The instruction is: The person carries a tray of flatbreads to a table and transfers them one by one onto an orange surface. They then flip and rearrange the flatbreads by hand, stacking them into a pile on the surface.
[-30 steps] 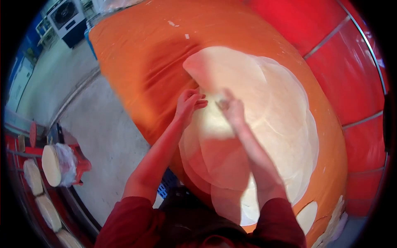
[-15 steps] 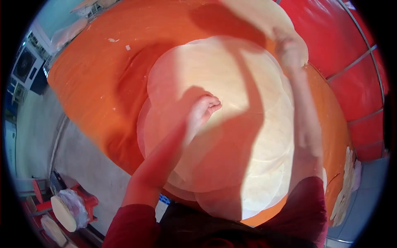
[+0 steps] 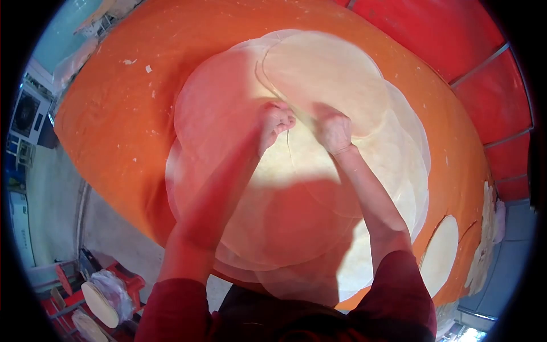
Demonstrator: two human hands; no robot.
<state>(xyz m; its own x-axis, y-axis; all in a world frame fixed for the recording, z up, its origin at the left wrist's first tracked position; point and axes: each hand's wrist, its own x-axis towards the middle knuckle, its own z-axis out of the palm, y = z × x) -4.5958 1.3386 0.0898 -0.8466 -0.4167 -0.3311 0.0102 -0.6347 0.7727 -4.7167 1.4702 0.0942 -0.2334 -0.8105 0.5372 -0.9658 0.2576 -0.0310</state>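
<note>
Thin, round, pale dough sheets [image 3: 245, 222] lie overlapping in a wide pile in front of me. The topmost dough sheet [image 3: 325, 68] sits at the far side of the pile, its near left edge slightly folded. My left hand [image 3: 278, 121] is closed at that near edge, fingers curled together. Just to its right, my right hand [image 3: 335, 130] is closed over the same edge, knuckles up and a little blurred. The fingertips of both hands are partly hidden.
An orange cloth-like surface [image 3: 114, 108] bears the pile. A separate pale dough sheet [image 3: 440, 256] lies at the right. Red panels [image 3: 421, 34] border the far right. A red stool-like frame with a wrapped round stack [image 3: 101, 305] stands at the lower left.
My right hand has come down from the upper right to beside my left hand. The sheet it carried now lies on top of the pile. My left hand has moved slightly away from me.
</note>
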